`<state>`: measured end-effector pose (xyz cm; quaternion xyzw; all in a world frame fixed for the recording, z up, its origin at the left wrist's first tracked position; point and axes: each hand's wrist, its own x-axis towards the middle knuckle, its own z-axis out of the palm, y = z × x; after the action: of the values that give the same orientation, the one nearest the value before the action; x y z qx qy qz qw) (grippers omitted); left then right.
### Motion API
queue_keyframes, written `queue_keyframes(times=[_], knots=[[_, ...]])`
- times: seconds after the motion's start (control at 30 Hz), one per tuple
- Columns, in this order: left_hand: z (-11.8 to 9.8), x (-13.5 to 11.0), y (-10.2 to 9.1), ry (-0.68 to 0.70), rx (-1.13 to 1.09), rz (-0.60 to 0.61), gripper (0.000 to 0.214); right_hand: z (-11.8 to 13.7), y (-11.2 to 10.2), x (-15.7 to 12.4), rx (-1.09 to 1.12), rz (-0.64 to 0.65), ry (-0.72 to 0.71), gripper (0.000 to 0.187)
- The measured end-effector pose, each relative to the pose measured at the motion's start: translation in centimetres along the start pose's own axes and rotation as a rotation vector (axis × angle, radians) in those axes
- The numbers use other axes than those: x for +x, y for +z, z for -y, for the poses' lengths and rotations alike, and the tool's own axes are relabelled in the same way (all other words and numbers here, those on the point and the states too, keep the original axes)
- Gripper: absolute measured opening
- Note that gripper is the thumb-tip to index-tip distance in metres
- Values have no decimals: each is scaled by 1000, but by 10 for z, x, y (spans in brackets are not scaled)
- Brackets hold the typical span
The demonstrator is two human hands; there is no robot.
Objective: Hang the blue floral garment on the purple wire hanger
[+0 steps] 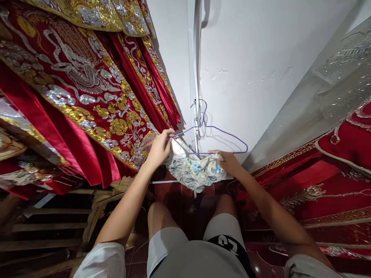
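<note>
Left hand [161,146] on floral garment [197,172] and, apparently, purple hanger [203,124].

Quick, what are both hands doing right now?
Left hand: closed on the floral garment, by one end of the purple hanger.
Right hand: closed on the floral garment's opposite side.

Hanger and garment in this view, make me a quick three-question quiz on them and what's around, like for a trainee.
1. What colour is the hanger? a) orange, b) purple, c) yellow.
2. True or false: the right hand grips the floral garment.
3. Which hand is nearer the gold-patterned red cloth?

Key: 1. b. 2. True. 3. The left hand.
</note>
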<state>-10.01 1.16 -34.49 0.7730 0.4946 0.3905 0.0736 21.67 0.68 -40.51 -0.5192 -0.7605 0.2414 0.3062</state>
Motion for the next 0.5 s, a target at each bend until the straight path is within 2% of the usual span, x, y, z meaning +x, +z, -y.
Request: queue_keyframes(times=[0.13,0.17,0.23,0.33,0.4,0.5], knots=[[9,5,-1,25,25,17,27,-2,-36,-10,125,-507,116,58],[10,5,-2,34,31,10,26,-6,-48,-9,154,-567,153,61],[9,7,-6,47,36,-22,25,-15,-72,-7,240,-507,200,55],[8,11,-10,7,-15,-82,23,-24,-98,-3,462,-261,256,47],[8,14,-7,-56,-103,-74,24,-20,-102,-2,643,-170,314,45],[7,16,6,-90,-184,-8,31,0,-85,2,892,-92,451,35]])
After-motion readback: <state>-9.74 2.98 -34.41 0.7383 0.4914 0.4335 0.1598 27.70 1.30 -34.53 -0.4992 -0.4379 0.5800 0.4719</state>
